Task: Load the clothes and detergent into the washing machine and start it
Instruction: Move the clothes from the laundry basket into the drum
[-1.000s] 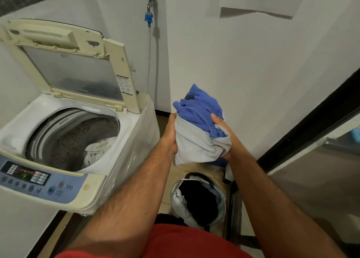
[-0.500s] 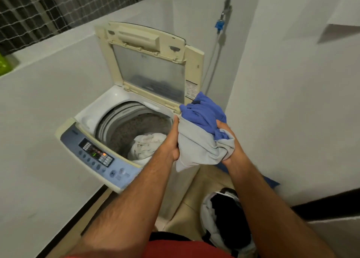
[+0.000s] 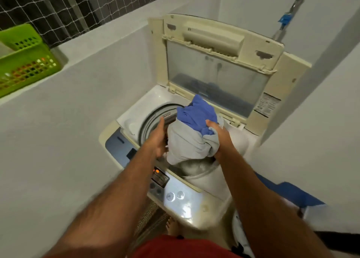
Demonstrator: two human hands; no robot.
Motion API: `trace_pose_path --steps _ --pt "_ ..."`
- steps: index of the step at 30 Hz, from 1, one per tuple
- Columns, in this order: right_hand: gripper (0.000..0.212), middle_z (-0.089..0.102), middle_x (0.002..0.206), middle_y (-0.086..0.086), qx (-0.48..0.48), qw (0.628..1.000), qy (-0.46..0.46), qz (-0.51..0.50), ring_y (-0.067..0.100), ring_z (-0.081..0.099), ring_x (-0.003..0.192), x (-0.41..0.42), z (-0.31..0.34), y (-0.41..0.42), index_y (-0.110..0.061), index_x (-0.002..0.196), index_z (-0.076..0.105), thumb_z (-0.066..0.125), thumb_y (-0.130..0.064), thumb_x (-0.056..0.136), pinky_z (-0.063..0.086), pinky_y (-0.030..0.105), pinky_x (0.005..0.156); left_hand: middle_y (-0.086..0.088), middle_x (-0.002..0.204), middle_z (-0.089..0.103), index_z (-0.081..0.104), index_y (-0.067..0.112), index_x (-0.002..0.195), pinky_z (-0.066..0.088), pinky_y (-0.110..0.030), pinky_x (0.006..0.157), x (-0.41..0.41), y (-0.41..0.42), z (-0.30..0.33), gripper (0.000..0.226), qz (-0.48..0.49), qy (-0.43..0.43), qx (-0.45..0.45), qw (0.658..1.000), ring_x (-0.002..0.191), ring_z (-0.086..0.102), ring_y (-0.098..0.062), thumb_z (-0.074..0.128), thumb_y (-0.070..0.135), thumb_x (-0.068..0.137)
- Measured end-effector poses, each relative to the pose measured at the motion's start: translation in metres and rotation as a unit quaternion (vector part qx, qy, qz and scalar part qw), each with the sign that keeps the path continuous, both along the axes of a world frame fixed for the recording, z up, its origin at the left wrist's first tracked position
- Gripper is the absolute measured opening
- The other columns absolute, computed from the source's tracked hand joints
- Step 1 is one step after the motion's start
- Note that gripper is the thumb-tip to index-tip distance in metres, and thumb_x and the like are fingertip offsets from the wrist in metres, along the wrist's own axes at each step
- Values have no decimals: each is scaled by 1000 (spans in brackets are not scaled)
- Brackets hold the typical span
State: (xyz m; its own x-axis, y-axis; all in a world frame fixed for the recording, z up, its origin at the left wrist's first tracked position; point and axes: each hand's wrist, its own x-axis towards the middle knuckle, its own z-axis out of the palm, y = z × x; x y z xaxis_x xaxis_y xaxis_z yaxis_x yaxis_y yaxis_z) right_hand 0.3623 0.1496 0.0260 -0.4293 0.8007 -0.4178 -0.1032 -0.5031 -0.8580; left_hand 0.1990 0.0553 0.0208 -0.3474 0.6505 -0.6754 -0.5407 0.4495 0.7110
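Clothes (image 3: 191, 133), a grey garment with a blue one bunched on top, are held as one bundle between both hands directly over the open drum (image 3: 153, 119) of the washing machine (image 3: 196, 199). The right hand (image 3: 218, 135) grips the bundle's right side, fingers curled into the fabric where blue meets grey. The left hand (image 3: 158, 139) presses flat against its left side, fingers fairly straight. The bundle stands taller than it is wide, its lower grey end hanging at the drum's mouth, above pale laundry (image 3: 194, 166) already inside. The lid (image 3: 216, 66) stands upright behind, clear of the way. Judging from this, the coming move is straight down: both hands are equally near, and letting go should drop the bundle in. Detergent is not visible.
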Motion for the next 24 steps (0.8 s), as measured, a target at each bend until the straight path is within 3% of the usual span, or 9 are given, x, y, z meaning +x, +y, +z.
trace_pose_path --steps 2,5,9,14,17,20,24 --pt "5 66 73 -7 36 999 -33 -15 0 64 59 -17 -15 1 -8 96 60 56 -9 97 50 12 57 -3 105 66 60 22 117 42 -37 87 -24 -7 -6 72 28 26 -18 999 100 58 -21 32 79 83" --pt "34 72 103 3 42 996 -68 -30 18 71 91 -36 -34 -3 -5 117 62 70 -6 84 56 20 65 2 86 59 58 22 116 38 -32 71 -43 -12 -9 60 56 40 -27 997 83 54 -16 34 70 90" --pt "56 66 117 6 18 985 -171 11 24 65 102 -54 -58 -8 -12 128 52 75 -12 78 54 34 80 3 103 62 60 23 118 42 -39 92 -58 -19 -20 54 54 75 -42 995 102 56 -17 35 65 93" --pt "57 56 132 8 96 943 -280 151 25 54 122 -74 -75 -22 -11 135 46 72 -15 84 41 31 97 3 112 60 57 23 118 45 -38 89 -69 -27 -30 44 47 83 -42 995 105 55 -16 36 56 97" --pt "57 48 137 5 128 923 -288 220 21 46 128 -78 -84 -27 -8 144 36 61 -12 93 37 29 103 3 118 59 57 23 119 46 -39 94 -71 -31 -28 42 45 94 -43 994 111 54 -17 37 54 98" --pt "58 43 146 16 103 926 -301 204 32 44 133 -75 -88 -26 -8 148 31 55 -10 95 39 41 109 6 114 57 55 24 121 45 -40 98 -65 -29 -24 39 30 100 -47 993 111 53 -15 35 50 100" --pt "51 54 131 16 103 940 -285 159 31 53 124 -56 -81 -17 -6 141 39 59 -11 93 44 39 105 5 126 57 53 20 131 48 -36 89 -46 -21 -20 49 1 109 -51 993 114 54 -15 38 53 98"
